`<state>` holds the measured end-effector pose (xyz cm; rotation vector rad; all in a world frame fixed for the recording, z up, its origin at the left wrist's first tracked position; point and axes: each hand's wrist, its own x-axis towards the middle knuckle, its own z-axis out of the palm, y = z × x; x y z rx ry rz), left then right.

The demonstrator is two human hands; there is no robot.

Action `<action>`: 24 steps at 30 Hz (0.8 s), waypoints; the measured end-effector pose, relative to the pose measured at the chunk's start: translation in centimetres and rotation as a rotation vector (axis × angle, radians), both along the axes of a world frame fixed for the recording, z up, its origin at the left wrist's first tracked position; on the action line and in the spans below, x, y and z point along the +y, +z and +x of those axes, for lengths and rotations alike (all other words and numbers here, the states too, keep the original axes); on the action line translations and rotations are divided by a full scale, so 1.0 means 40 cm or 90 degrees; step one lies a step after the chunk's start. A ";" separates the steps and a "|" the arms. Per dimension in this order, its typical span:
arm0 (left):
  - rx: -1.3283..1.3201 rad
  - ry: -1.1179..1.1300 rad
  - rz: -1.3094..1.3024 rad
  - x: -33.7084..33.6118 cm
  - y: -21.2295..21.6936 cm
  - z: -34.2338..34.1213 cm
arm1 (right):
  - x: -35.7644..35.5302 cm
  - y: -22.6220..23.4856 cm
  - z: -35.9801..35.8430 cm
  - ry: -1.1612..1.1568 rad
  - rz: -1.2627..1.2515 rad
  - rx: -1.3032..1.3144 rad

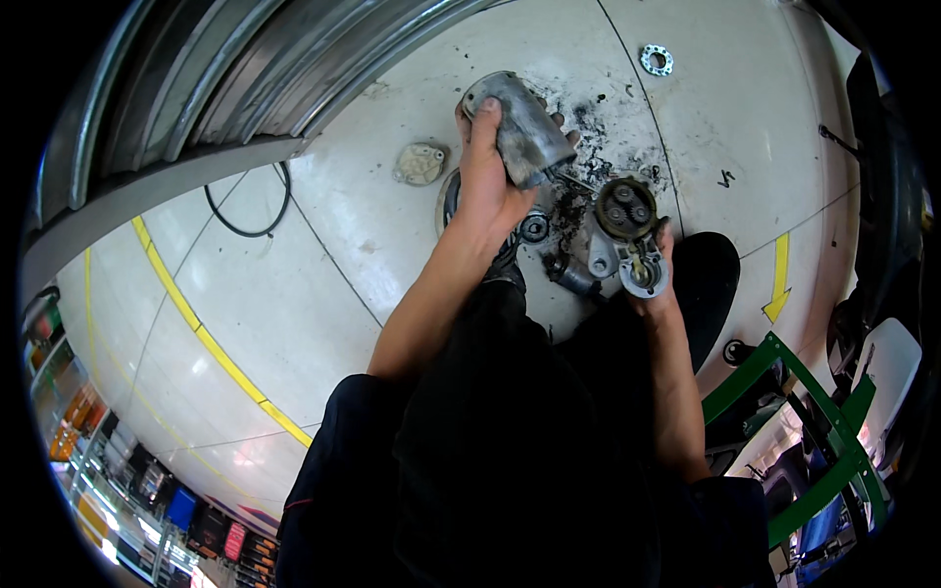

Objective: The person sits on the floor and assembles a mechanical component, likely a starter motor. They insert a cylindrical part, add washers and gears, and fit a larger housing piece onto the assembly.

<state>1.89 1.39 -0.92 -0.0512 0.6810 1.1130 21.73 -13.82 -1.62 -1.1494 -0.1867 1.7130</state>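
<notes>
My left hand (480, 186) is wrapped round a worn grey metal cylinder (529, 137), a motor housing by its look, tilted above the floor. In my right hand (665, 274) is a metal gear housing (601, 250). Several small round gears (627, 208) show in its dark, greasy ring. The two parts are close together but appear apart. Beneath them, on the floor, are a small round part (534, 225) with a dark rim and a dark cylindrical piece (571, 275). A pale cover plate (421, 164) lies left of my left hand.
Black grease and crumbs (593, 127) dirty the tiled floor. A metal ring (657, 60) lies farther off. A ribbed metal shutter (196, 88) and a black cable loop (265, 233) are on the left. At right stands a green metal frame (833, 416), near a yellow floor arrow (780, 274).
</notes>
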 end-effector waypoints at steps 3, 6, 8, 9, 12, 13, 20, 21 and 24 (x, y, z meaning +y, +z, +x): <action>-0.012 0.083 -0.117 0.021 -0.026 0.018 | 0.065 0.094 -0.097 -0.008 -0.098 -0.056; 0.032 0.048 -0.099 0.016 -0.032 0.017 | 0.089 0.104 -0.124 0.011 -0.081 -0.096; 0.033 0.028 -0.095 0.006 -0.032 0.010 | 0.095 0.078 -0.115 0.065 -0.057 -0.106; 0.029 0.026 -0.100 0.000 -0.029 0.007 | 0.092 0.078 -0.116 0.049 -0.069 -0.096; 0.049 0.069 -0.104 0.003 -0.010 0.001 | 0.105 0.104 -0.142 0.026 -0.082 -0.086; 0.061 0.090 -0.103 0.006 -0.005 -0.003 | 0.101 0.105 -0.134 0.071 -0.095 -0.085; 0.107 0.102 0.012 0.008 0.033 -0.019 | 0.080 0.097 -0.139 0.099 0.073 -0.316; 0.129 0.103 0.032 0.004 0.041 -0.018 | 0.078 0.103 -0.138 0.090 0.075 -0.298; 0.177 0.092 0.101 -0.009 0.105 -0.014 | 0.070 0.133 -0.129 0.075 0.048 -0.241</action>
